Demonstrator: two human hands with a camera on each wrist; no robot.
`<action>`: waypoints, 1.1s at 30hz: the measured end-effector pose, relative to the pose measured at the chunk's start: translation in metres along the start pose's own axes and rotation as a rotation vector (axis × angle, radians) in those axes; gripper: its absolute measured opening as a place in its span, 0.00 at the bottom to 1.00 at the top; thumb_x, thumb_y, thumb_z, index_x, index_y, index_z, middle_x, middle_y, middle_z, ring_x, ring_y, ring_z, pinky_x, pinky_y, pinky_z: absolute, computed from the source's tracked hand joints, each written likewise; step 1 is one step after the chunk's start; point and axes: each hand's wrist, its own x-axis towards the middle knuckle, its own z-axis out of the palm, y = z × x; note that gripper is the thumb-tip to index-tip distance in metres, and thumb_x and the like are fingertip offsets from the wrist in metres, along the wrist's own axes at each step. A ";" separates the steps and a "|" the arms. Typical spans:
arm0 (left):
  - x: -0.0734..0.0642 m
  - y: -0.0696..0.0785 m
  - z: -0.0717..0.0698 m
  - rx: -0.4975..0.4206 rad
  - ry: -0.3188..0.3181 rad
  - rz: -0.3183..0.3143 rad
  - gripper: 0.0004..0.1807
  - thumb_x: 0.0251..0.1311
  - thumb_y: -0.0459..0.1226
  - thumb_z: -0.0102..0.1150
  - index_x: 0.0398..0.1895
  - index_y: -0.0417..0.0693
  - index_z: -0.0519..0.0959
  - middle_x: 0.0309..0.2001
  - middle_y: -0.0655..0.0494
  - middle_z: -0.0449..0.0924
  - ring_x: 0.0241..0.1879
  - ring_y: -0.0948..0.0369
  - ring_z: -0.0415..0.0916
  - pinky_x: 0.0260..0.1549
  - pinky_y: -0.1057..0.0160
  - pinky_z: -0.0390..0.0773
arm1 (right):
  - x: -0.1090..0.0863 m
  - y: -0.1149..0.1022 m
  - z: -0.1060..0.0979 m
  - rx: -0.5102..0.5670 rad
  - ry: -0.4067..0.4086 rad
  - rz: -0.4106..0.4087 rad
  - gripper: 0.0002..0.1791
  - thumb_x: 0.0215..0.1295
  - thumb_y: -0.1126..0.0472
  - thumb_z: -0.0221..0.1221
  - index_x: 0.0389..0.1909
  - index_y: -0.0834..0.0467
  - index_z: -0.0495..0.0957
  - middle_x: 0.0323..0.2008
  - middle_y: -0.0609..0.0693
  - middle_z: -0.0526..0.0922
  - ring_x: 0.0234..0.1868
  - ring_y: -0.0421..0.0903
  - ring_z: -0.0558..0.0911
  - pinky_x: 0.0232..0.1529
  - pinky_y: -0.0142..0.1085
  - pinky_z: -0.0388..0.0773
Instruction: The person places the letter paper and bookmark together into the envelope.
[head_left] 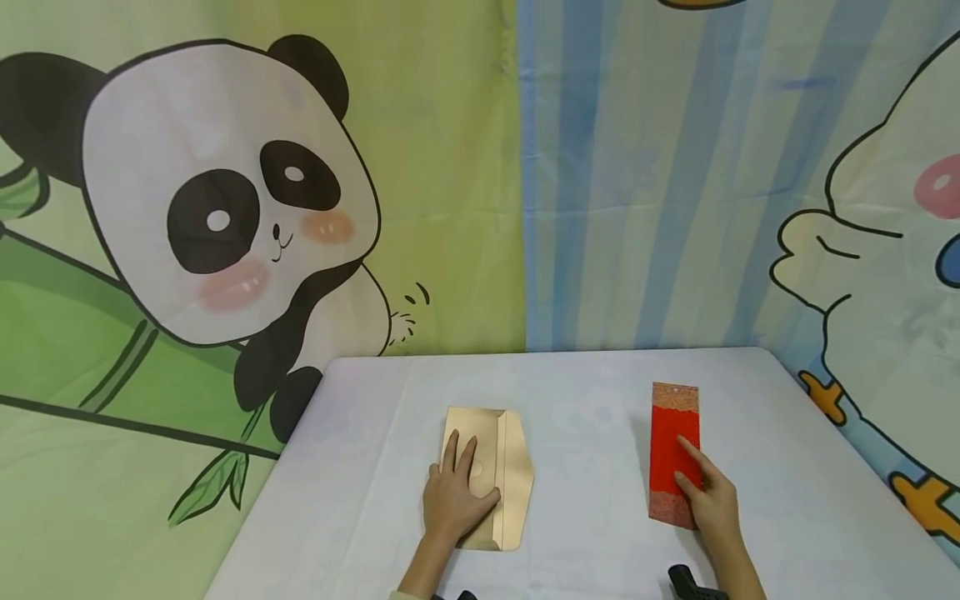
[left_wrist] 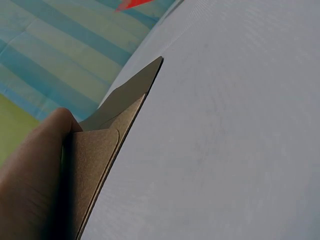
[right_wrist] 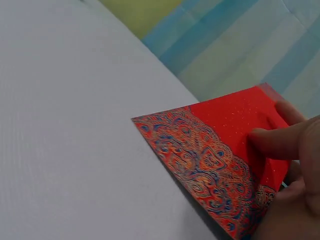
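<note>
A tan paper envelope (head_left: 487, 525) lies on the white table with its flap (head_left: 519, 479) spread out to the right. My left hand (head_left: 453, 500) rests on the envelope, fingers spread over its body and thumb reaching toward the flap side. In the left wrist view the thumb (left_wrist: 37, 165) lies at the edge of the envelope's pocket (left_wrist: 97, 160). At the right, my right hand (head_left: 716, 504) grips the right edge of a red envelope (head_left: 671, 450) with ornate patterned ends. The patterned end (right_wrist: 195, 165) shows large in the right wrist view; some fingers are hidden beneath the paper.
The white table (head_left: 585, 467) reaches back to a curtain (head_left: 615, 183) printed with a panda and blue stripes. A black device (head_left: 693, 583) sits at the right wrist. White tabletop separates the two envelopes.
</note>
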 end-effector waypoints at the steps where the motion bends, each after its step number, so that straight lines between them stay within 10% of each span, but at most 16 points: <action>1: 0.000 0.000 0.000 -0.002 -0.002 -0.001 0.48 0.34 0.61 0.59 0.66 0.61 0.65 0.70 0.54 0.51 0.28 0.57 0.61 0.20 0.66 0.59 | 0.000 -0.002 -0.001 0.106 -0.028 0.056 0.29 0.64 0.64 0.54 0.66 0.45 0.64 0.70 0.51 0.52 0.68 0.53 0.53 0.64 0.40 0.55; 8: 0.000 -0.002 0.000 0.002 0.016 0.003 0.48 0.34 0.61 0.59 0.66 0.60 0.65 0.70 0.52 0.53 0.27 0.58 0.60 0.19 0.67 0.59 | 0.001 -0.008 -0.001 0.569 -0.135 0.187 0.35 0.60 0.70 0.57 0.68 0.51 0.60 0.72 0.47 0.39 0.70 0.49 0.44 0.58 0.31 0.61; 21: -0.001 -0.003 0.001 -0.001 0.001 0.010 0.48 0.33 0.62 0.60 0.66 0.62 0.65 0.70 0.54 0.51 0.28 0.57 0.62 0.20 0.66 0.60 | -0.014 -0.025 0.049 0.103 -0.208 0.011 0.32 0.56 0.50 0.62 0.63 0.53 0.69 0.64 0.55 0.65 0.65 0.50 0.60 0.53 0.21 0.60; 33: -0.001 -0.004 0.001 0.000 0.004 0.004 0.47 0.34 0.62 0.59 0.66 0.63 0.65 0.70 0.55 0.51 0.28 0.56 0.62 0.20 0.66 0.62 | -0.033 -0.060 0.145 0.262 -0.347 -0.088 0.27 0.56 0.60 0.63 0.59 0.54 0.73 0.57 0.59 0.72 0.48 0.46 0.77 0.39 0.31 0.76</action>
